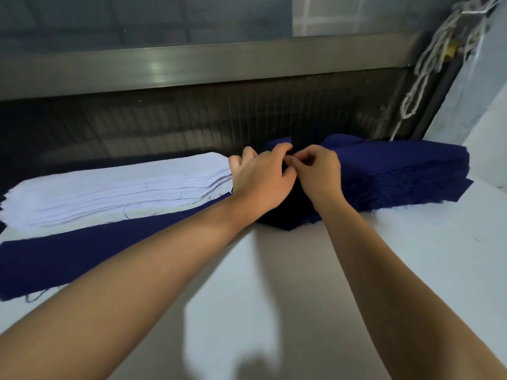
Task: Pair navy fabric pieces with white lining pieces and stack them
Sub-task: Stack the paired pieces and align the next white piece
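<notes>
Navy woven fabric pieces with frayed edges sit in a thick stack (397, 171) at the right rear of the white table (301, 270). Right hand (318, 171): fingers curled, pinching a top ply at the stack's left end. Left hand (260, 179): laid over the same end, fingers loosely bent; cannot tell if it grips a ply. Fanned pile of white lining pieces (109, 190) at left, resting on a flat navy layer (96, 250). Judgement: both piles are thick, so much pairing is left.
</notes>
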{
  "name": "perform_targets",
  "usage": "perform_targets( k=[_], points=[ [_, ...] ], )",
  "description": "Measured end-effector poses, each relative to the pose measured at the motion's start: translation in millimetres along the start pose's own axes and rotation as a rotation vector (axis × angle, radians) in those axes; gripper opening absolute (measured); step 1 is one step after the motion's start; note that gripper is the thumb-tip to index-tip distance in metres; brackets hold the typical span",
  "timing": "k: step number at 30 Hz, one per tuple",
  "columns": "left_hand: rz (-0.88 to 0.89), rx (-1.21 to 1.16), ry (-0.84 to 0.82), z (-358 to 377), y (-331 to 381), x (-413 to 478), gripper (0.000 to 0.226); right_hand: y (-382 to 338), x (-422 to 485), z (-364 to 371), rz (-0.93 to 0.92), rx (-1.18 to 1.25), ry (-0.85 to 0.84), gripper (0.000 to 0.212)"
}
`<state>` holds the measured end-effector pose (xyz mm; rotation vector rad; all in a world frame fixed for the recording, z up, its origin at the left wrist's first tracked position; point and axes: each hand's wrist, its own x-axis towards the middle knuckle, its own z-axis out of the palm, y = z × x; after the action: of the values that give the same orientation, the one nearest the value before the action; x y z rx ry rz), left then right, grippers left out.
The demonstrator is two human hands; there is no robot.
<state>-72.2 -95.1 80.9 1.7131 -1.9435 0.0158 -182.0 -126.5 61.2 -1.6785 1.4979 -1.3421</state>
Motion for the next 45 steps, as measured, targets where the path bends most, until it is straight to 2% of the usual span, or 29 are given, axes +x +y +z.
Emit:
perform_targets(
  k=[2, 4, 9, 11, 14, 19, 23, 27, 29, 33, 41, 45],
  points=[
    [-0.016, -0.032, 0.058, 0.0, -2.7, -1.6, 0.057, -4.3, -3.8, 0.7, -0.089, -0.075, 0.064, 0.011],
    [0.030, -0.007, 0.118, -0.9, -9.0, -2.3, 0.060, -9.3, -4.9, 0.3, -0.201, -0.184, 0.110, 0.008],
    [0.238, 0.239, 0.193, -5.0, -14.7, 8.9, 0.037, -16.7, -5.3, -4.6, -0.315, -0.368, 0.126, 0.014],
    [0.229, 0.226, 0.186, -5.7, -11.5, 13.1, 0.029, -18.3, -9.1, -6.7, -0.311, -0.362, 0.140, 0.014],
    [0.200, 0.200, 0.161, -7.9, -8.7, 16.4, 0.027, -11.5, -30.0, -5.1, -0.333, -0.217, 0.217, 0.018],
    [0.088, -0.182, 0.297, -20.2, -18.0, 1.8, 0.024, 11.7, -65.7, 2.7, -0.135, 0.128, 0.164, 0.033],
    [-0.080, -0.529, 0.345, -31.8, -33.4, -24.8, 0.027, 7.0, -65.9, -1.4, -0.082, 0.490, 0.140, 0.038],
    [-0.299, -0.721, 0.453, -38.8, -58.3, -53.4, 0.022, 1.9, -59.4, -6.2, 0.163, 0.706, 0.100, 0.037],
    [-0.394, -0.769, 0.487, -46.1, -74.3, -69.2, 0.015, 2.6, -58.1, -7.8, 0.275, 0.733, 0.099, 0.040],
    [-0.530, -0.822, 0.521, -65.8, -110.4, -107.4, 0.020, 3.9, -58.6, -3.9, 0.354, 0.698, 0.099, 0.032],
    [-0.584, -0.806, 0.503, -100.1, -159.4, -172.0, 0.025, 0.5, -69.1, -2.1, 0.347, 0.561, 0.146, 0.025],
    [-0.621, -0.741, 0.439, -104.7, -180.9, -201.9, 0.026, 2.8, -82.4, -6.1, 0.350, 0.531, 0.095, 0.026]
  ],
)
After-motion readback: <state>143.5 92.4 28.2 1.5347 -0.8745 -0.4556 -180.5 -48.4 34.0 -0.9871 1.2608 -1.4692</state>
